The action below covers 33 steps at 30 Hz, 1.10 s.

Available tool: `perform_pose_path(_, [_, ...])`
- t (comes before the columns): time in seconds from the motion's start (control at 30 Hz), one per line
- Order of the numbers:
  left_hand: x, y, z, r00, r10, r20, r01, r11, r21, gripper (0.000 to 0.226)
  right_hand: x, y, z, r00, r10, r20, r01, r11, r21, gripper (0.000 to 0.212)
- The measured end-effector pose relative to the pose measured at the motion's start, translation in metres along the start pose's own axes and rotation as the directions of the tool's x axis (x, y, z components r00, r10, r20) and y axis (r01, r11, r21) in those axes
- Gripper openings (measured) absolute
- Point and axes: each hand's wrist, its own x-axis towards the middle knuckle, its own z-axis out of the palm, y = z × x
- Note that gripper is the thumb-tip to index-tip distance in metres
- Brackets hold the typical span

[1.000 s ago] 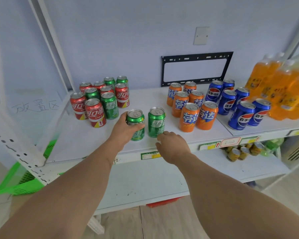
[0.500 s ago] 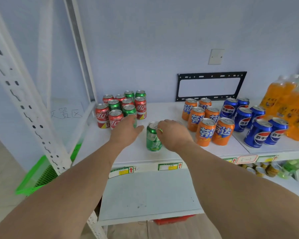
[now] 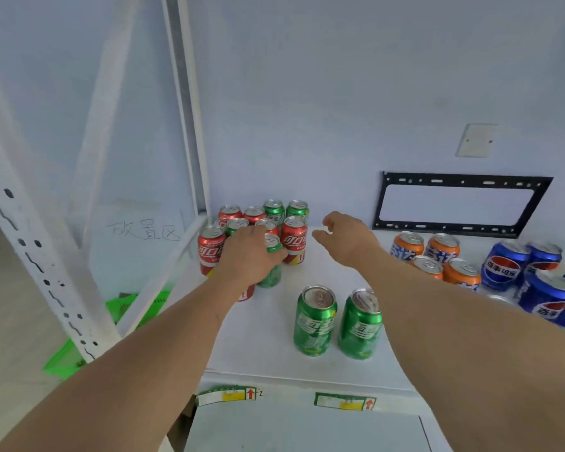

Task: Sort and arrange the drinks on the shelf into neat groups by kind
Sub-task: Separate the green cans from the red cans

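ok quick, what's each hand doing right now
Left hand: grips a green can in the mixed red and green cluster.
Right hand: open, fingers loosely curled, holding nothing.

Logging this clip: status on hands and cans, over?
Left hand grips green soda can in the mixed red-green cluster. Right hand open, empty. Two green cans stand apart up front.

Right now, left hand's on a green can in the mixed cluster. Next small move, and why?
Probably lift that green can out with the left hand and set it beside the two green cans at the shelf front. It stands among red cans, so the kinds are mixed. The right hand hovers open, holding nothing.
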Motion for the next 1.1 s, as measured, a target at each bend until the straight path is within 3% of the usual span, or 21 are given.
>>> perform_pose_path(0.17, [0.032,0.009,0.019,0.978,-0.177,0.113,0.137,0.946,0.295,0.094,0.07,0.024,0.012,0.994,0.022,0.11,-0.035,0.992,0.119,0.065])
perform_pose_path(0.37, [0.05,0.015,0.033,0.914,-0.345,0.212,0.255,0.898,0.358,0.099,0.135,0.023,0.044,0.986,0.029,0.166,-0.072,0.963,0.26,0.07])
perform_pose_path(0.57, [0.057,0.017,0.033,0.91,-0.35,0.221,0.269,0.905,0.329,0.076,0.176,0.017,0.079,0.962,0.156,0.222,-0.241,0.869,0.432,0.081])
perform_pose_path(0.8, [0.058,0.015,0.032,0.915,-0.302,0.267,0.199,0.915,0.351,0.069,0.202,0.018,0.099,0.911,0.272,0.309,-0.404,0.736,0.543,0.085])
perform_pose_path(1.0, [0.055,0.012,0.027,0.917,-0.284,0.281,0.206,0.939,0.277,0.067,0.211,0.021,0.099,0.904,0.226,0.362,-0.405,0.723,0.559,0.082])
perform_pose_path(1.1, [0.051,0.015,0.023,0.907,-0.268,0.324,0.205,0.955,0.215,0.066,0.204,0.029,0.099,0.933,0.219,0.286,-0.349,0.743,0.571,0.071])
